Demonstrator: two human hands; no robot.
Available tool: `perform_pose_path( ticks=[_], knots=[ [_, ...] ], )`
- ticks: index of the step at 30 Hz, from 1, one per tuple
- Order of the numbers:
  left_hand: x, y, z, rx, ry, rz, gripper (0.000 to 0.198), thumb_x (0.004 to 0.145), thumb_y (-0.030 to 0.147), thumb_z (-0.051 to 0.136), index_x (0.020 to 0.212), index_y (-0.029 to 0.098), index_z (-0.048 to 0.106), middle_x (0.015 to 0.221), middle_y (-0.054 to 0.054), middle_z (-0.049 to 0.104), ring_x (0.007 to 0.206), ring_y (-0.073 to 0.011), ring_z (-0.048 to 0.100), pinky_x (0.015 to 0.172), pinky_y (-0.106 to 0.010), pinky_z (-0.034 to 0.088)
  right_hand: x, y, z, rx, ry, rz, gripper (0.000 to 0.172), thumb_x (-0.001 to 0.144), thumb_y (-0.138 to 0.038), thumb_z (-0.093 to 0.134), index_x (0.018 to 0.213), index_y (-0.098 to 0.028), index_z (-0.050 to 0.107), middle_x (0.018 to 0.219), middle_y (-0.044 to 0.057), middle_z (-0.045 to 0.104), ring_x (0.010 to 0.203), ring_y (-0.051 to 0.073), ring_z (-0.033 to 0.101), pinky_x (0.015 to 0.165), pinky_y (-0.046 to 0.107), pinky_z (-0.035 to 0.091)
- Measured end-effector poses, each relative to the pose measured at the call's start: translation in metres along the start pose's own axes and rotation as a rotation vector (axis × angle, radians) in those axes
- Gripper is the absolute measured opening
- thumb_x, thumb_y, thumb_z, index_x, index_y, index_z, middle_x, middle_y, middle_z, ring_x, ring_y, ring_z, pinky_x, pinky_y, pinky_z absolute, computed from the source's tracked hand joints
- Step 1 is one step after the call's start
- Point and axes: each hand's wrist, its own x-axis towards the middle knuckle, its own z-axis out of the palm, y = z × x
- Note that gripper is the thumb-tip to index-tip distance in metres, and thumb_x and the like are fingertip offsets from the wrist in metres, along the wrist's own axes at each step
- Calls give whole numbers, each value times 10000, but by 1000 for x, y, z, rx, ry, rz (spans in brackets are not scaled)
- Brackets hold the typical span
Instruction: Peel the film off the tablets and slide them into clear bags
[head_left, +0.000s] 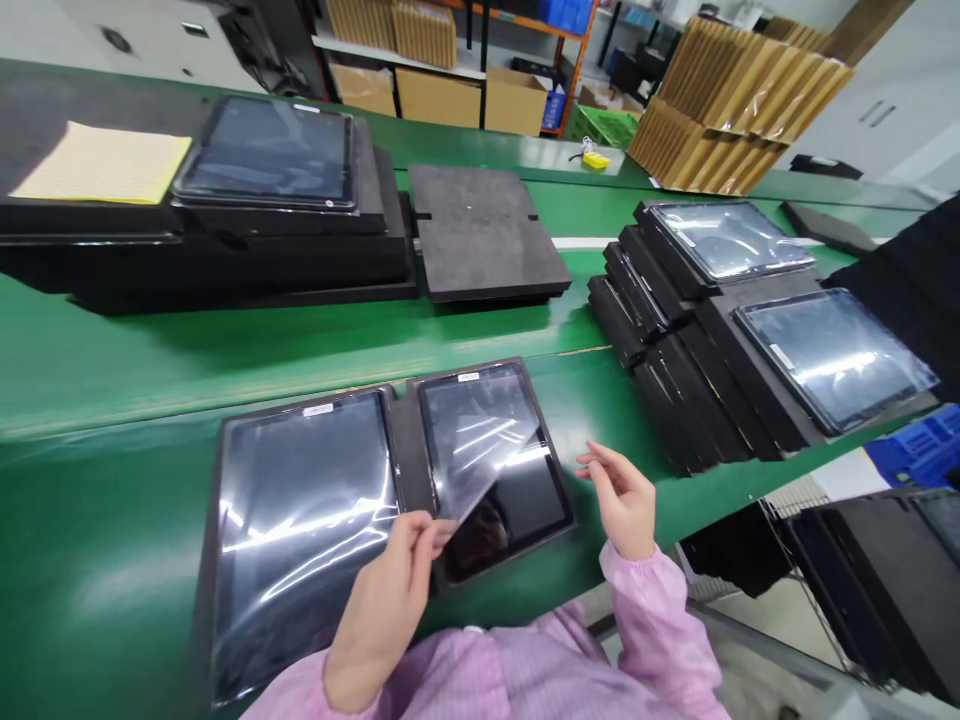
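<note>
Two dark tablet screens lie side by side in a black foam tray [411, 440] on the green bench. My left hand [397, 580] pinches the lower left corner of a clear protective film [469, 465], which is lifted off the right tablet [517, 520]. The film's upper part still lies against the glass, and the bare lower corner shows glossy black. Under a shiny film with a white label, the left tablet [307, 530] sits beside my left wrist. My right hand [622, 495] hovers just right of the tray, thumb and fingertips close together; whether anything is between them I cannot make out.
Stacked foam trays with tablets [832, 350] stand on the right, and more trays [300, 240] at the back left beside a yellow paper [105, 165]. A foam block [487, 230] sits behind the tray. Cardboard dividers [735, 110] rise at the back right.
</note>
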Motion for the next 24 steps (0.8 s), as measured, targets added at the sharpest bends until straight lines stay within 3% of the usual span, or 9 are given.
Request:
perform_pose_path(
  ticks=[3,5,7,10,14,16,19,21,24],
  knots=[
    [-6,-10,-4,-98,26,-8,272,961,475,329,868,267,478,960,-37,800,738,-177,770,673,-244,618,-5,-1,3,34,-42,54,335,838,-462,678,1011,-184,751,794,77,785,603,209,741,573,349,645],
    [-10,-16,-6,-20,18,96,251,963,442,360,873,270,520,977,-24,801,798,-176,772,703,-235,614,-7,-3,5,70,-88,107,399,844,-511,669,1052,-179,745,799,87,788,599,209,743,546,342,643],
    [-13,-20,-9,126,38,277,218,960,380,401,887,275,577,1017,-5,796,954,-184,753,879,-277,583,-8,-5,6,145,-158,202,475,833,-565,672,1095,-174,735,810,102,790,623,222,752,559,356,648],
    [-13,-23,-9,362,168,459,197,947,288,430,944,269,626,1199,-37,740,1206,-227,642,1179,-432,329,-12,-10,7,259,-242,330,577,821,-621,658,1172,-167,704,877,139,790,671,251,763,594,397,653],
    [-9,-26,3,633,325,366,433,928,366,442,1301,170,540,1425,-205,547,1422,-345,396,1198,-560,155,-22,-19,11,221,-275,347,569,845,-506,661,1322,-199,611,1055,160,768,718,243,764,589,372,646],
    [-8,-31,9,721,322,356,662,916,443,425,1496,135,339,1484,-237,462,1465,-363,304,1185,-569,146,-27,-25,17,98,-278,292,555,821,-368,696,1345,-216,594,1043,131,771,706,220,755,602,341,643],
    [-8,-39,15,772,286,373,798,903,468,405,1586,188,102,1593,-187,325,1484,-323,271,1192,-518,143,-31,-33,29,-23,-302,60,358,840,-249,644,1194,-247,704,1006,91,776,788,227,755,713,347,645],
    [-9,-45,15,785,285,385,804,894,452,406,1590,228,71,1651,-143,212,1488,-304,269,1192,-497,150,-30,-35,37,-22,-354,-94,236,862,-275,622,1052,-269,762,975,76,779,860,249,751,764,352,639],
    [-9,-52,15,802,288,418,797,884,425,392,1589,249,65,1665,-131,173,1472,-300,312,1166,-503,206,-29,-33,46,-12,-436,-189,202,836,-369,671,986,-290,778,901,64,778,830,260,749,694,331,639]
  ],
)
